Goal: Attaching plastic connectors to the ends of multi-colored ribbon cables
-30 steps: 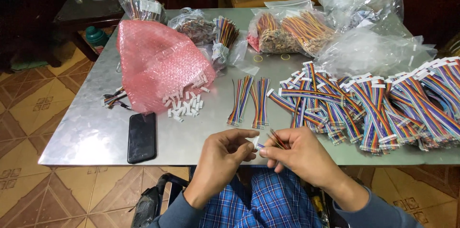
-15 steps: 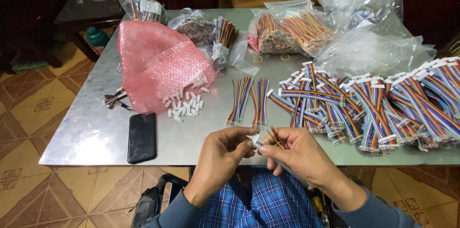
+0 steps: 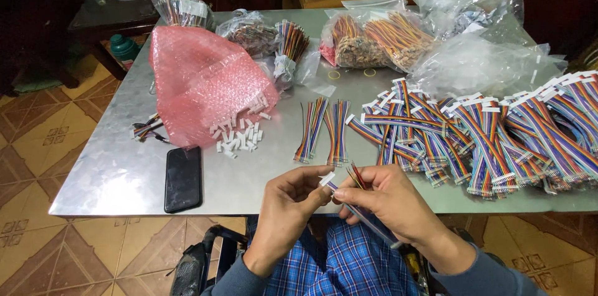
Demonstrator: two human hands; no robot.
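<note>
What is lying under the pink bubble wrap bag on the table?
Small white connectors spill from under the edge of the pink bag, and a short wire bundle sticks out at its left. Whatever else lies under or inside it is covered.

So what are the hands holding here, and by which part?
Both hold one rainbow ribbon cable. The left hand pinches the white connector at its end; the right hand grips the wires just behind it.

Both hands meet, forearms converging from six o'clock; left hand (image 3: 288,201) and right hand (image 3: 389,199) pinch with fingers (image 3: 322,189) curled.
</note>
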